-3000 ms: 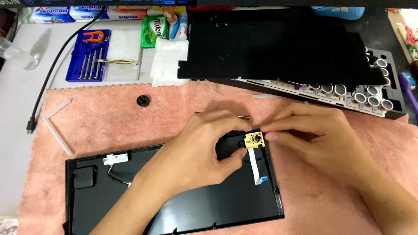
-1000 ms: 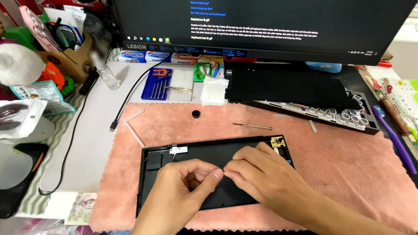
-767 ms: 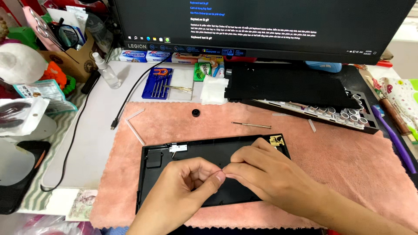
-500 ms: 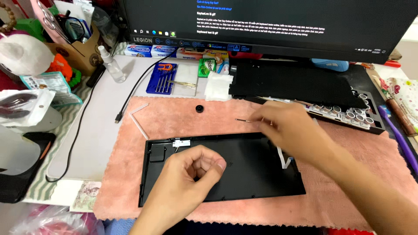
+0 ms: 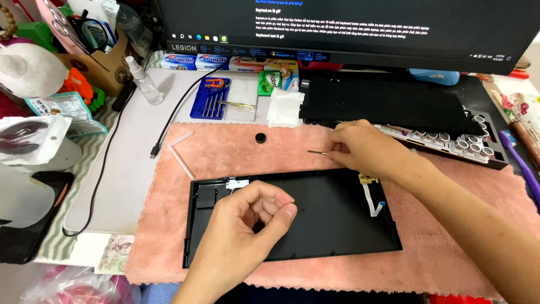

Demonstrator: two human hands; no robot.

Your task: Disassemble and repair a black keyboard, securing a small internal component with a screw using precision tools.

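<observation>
black keyboard case point(image 5: 337, 225) lies flat on the pink towel mat point(image 5: 450, 225), near the mat's front edge, open side up – a white ribbon cable point(image 5: 372, 201) with a small yellow board sits at its right rear corner, a white connector point(image 5: 237, 183) at its left rear rim. just behind the case, on the mat, a thin screwdriver point(image 5: 316, 151); the right hand point(image 5: 363, 149) has its fingertips pinched on the tool's handle end, shaft pointing left. left hand point(image 5: 253, 222) hovers over the case's left half, fingers curled in, thumb pressed against the forefinger – whether anything small is pinched there, cannot tell. further out: a black round knob point(image 5: 260, 137) and two white plastic strips point(image 5: 181, 155) on the mat, a blue screwdriver set point(image 5: 211, 98) and folded white tissue point(image 5: 285, 107) on the desk, a black key plate point(image 5: 388, 104) lying over the switch board point(image 5: 450, 141) at right, a monitor point(image 5: 349, 28) behind, a black cable point(image 5: 169, 121) running along the left.
</observation>
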